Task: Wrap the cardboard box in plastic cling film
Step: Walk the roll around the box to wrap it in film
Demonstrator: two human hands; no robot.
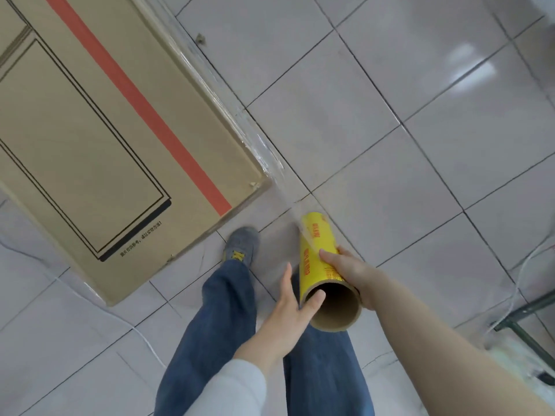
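A large cardboard box [90, 115] with a red stripe and black outlines fills the upper left. Clear cling film [270, 166] clings along its right edge and corner and stretches down to a yellow roll [318, 247]. The roll's open cardboard core faces me. My right hand [348, 271] grips the roll from the right side. My left hand [291, 307] lies against the roll's left side, thumb hooked on the core's rim, fingers straight along it.
White floor tiles [390, 100] spread to the right. My jeans leg and grey shoe [240, 244] stand just below the box corner. A thin white cable [144, 340] runs over the floor at left. A dark metal frame [522, 322] sits at the right edge.
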